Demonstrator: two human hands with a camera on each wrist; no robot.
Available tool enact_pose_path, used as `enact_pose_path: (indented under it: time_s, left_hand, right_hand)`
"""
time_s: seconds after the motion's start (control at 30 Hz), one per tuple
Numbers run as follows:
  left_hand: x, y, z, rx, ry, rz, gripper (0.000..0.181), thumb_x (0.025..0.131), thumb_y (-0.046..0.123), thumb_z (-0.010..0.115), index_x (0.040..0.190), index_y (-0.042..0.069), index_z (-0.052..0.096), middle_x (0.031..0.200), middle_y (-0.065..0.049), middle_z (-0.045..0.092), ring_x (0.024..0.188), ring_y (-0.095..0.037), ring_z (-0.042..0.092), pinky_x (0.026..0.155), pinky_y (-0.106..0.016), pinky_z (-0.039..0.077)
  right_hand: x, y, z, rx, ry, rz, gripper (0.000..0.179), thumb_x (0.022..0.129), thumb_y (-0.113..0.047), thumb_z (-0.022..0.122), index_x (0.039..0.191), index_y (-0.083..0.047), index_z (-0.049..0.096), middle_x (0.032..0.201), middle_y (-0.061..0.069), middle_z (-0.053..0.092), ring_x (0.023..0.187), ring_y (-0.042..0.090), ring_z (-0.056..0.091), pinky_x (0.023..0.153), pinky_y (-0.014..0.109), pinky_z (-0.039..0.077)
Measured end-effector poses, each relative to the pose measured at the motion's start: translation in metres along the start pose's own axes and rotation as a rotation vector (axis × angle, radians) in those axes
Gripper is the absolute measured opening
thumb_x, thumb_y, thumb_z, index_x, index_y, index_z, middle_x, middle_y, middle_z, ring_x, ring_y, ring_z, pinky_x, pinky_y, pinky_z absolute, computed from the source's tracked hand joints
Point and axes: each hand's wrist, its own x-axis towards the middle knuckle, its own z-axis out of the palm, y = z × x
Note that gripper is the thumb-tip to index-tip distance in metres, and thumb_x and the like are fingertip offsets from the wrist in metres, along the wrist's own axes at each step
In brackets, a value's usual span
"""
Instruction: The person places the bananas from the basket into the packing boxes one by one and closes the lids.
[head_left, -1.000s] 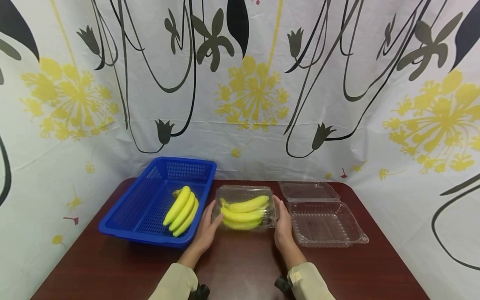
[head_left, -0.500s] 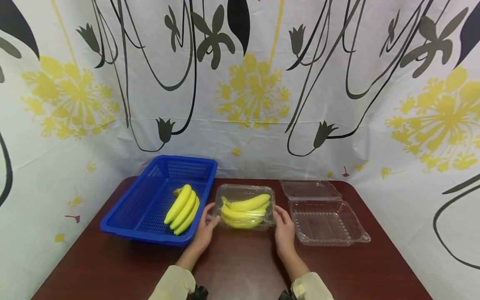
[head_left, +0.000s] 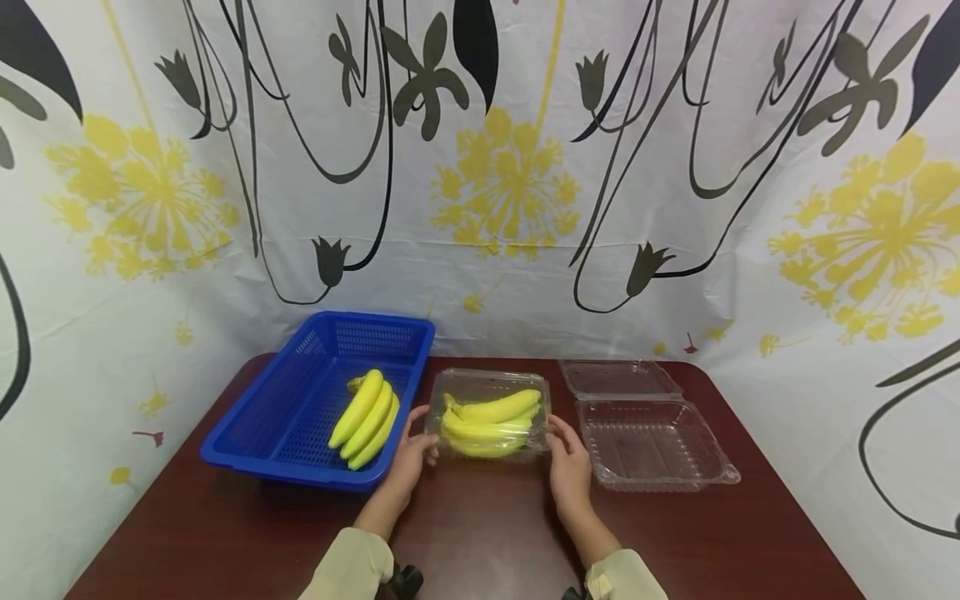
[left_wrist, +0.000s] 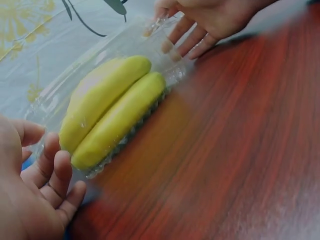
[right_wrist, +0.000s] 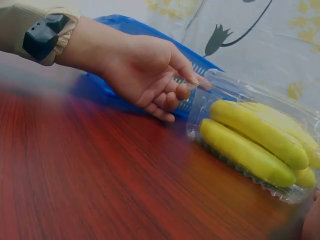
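Note:
A clear plastic clamshell box [head_left: 487, 381] sits closed on the table between the two hands, with a bunch of yellow bananas [head_left: 491, 433] inside. My left hand [head_left: 407, 463] is at the box's left end. In the right wrist view its thumb and index fingertips are right at the box's corner, while the other fingers bend loosely below. At the opposite end is my right hand [head_left: 570, 473]; in the left wrist view its relaxed fingers [left_wrist: 194, 41] spread beside the box's corner. Neither hand wraps round the box.
On the left, a blue plastic basket [head_left: 247, 454] holds another banana bunch [head_left: 365, 421]. To the right lies a second clear clamshell [head_left: 648, 450], lid [head_left: 618, 381] folded back. Beneath them is a dark red wooden table [head_left: 487, 533], backed by a flower-patterned cloth [head_left: 510, 308].
Both hands held the box's sides a second ago, and the box was lower toward the hands' grip; now their fingers have loosened, the left thumb has drawn off its front, and the box stays put.

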Motion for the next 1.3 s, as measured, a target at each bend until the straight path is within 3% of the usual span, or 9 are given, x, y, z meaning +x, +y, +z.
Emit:
enact_pose_path:
  time_s: [0.2, 0.3, 0.43, 0.53, 0.6, 0.77, 0.93, 1.17, 1.3]
  left_hand:
    - [-0.003, 0.004, 0.004, -0.012, 0.04, -0.025, 0.054, 0.089, -0.005, 0.05, 0.142, 0.0, 0.04, 0.061, -0.002, 0.052, 0.055, -0.012, 0.051, 0.051, -0.022, 0.046]
    - [-0.004, 0.006, 0.006, -0.001, 0.051, -0.037, 0.054, 0.089, -0.003, 0.049, 0.143, 0.003, 0.04, 0.06, -0.001, 0.051, 0.051, -0.01, 0.049, 0.049, -0.022, 0.044]
    - [-0.005, 0.006, 0.007, 0.002, 0.059, -0.059, 0.055, 0.09, -0.002, 0.047, 0.143, 0.004, 0.04, 0.058, -0.001, 0.049, 0.047, -0.009, 0.046, 0.046, -0.022, 0.042]
    - [-0.005, 0.006, 0.007, -0.007, 0.065, -0.072, 0.054, 0.091, -0.002, 0.046, 0.144, 0.006, 0.04, 0.059, -0.002, 0.05, 0.048, -0.01, 0.047, 0.046, -0.022, 0.042]
    - [-0.005, 0.006, 0.007, -0.014, 0.065, -0.079, 0.054, 0.092, -0.002, 0.045, 0.145, 0.006, 0.038, 0.059, -0.002, 0.051, 0.049, -0.011, 0.048, 0.046, -0.022, 0.043]
    - [-0.01, 0.015, 0.007, -0.071, 0.034, -0.08, 0.055, 0.093, -0.005, 0.042, 0.146, 0.002, 0.034, 0.06, -0.006, 0.055, 0.053, -0.015, 0.054, 0.048, -0.025, 0.048]
    - [-0.021, 0.033, 0.011, -0.102, 0.007, -0.067, 0.054, 0.093, -0.007, 0.04, 0.146, -0.002, 0.03, 0.063, -0.01, 0.059, 0.053, -0.017, 0.058, 0.051, -0.027, 0.051]
    - [-0.007, 0.006, 0.009, -0.074, 0.031, -0.088, 0.055, 0.095, 0.001, 0.039, 0.149, 0.011, 0.031, 0.067, -0.007, 0.065, 0.051, -0.014, 0.06, 0.055, -0.028, 0.05]
    - [-0.008, 0.006, 0.01, -0.063, 0.012, -0.099, 0.056, 0.096, 0.003, 0.04, 0.15, 0.012, 0.028, 0.07, -0.008, 0.067, 0.055, -0.016, 0.064, 0.056, -0.029, 0.051]
  right_hand:
    - [-0.001, 0.0, -0.002, -0.004, -0.012, 0.0, 0.032, 0.097, -0.01, 0.053, 0.127, -0.01, 0.064, 0.127, 0.011, 0.061, 0.116, 0.025, 0.054, 0.094, 0.041, 0.042]
    - [0.0, 0.001, -0.002, -0.034, -0.01, -0.001, 0.033, 0.098, -0.012, 0.052, 0.129, -0.012, 0.063, 0.13, 0.009, 0.06, 0.113, 0.023, 0.054, 0.093, 0.04, 0.041]
    - [-0.001, 0.001, 0.0, -0.027, -0.023, 0.024, 0.034, 0.099, -0.011, 0.049, 0.131, -0.013, 0.061, 0.106, 0.015, 0.064, 0.082, 0.02, 0.058, 0.07, 0.03, 0.048]
    - [-0.001, -0.001, 0.001, 0.044, -0.072, 0.05, 0.037, 0.1, -0.008, 0.044, 0.135, -0.01, 0.056, 0.076, 0.015, 0.06, 0.055, 0.015, 0.052, 0.049, 0.024, 0.045]
    - [-0.001, -0.002, 0.002, 0.111, -0.11, 0.067, 0.04, 0.1, -0.006, 0.041, 0.138, -0.008, 0.052, 0.067, 0.014, 0.057, 0.049, 0.014, 0.052, 0.045, 0.024, 0.045]
    - [0.0, -0.003, 0.002, 0.212, -0.178, 0.089, 0.043, 0.102, -0.003, 0.035, 0.145, -0.006, 0.043, 0.068, 0.015, 0.06, 0.052, 0.017, 0.058, 0.049, 0.027, 0.05]
    - [0.003, -0.002, 0.001, 0.214, -0.205, 0.093, 0.046, 0.103, -0.001, 0.032, 0.148, -0.004, 0.037, 0.071, 0.018, 0.061, 0.055, 0.018, 0.06, 0.051, 0.028, 0.052]
    - [-0.001, -0.014, 0.0, 0.169, -0.216, 0.003, 0.044, 0.101, 0.005, 0.031, 0.145, 0.006, 0.036, 0.067, 0.021, 0.06, 0.051, 0.018, 0.059, 0.047, 0.029, 0.052]
    - [-0.003, -0.022, 0.0, 0.13, -0.173, -0.009, 0.042, 0.1, 0.007, 0.034, 0.141, 0.007, 0.041, 0.064, 0.022, 0.059, 0.044, 0.018, 0.055, 0.041, 0.033, 0.05]
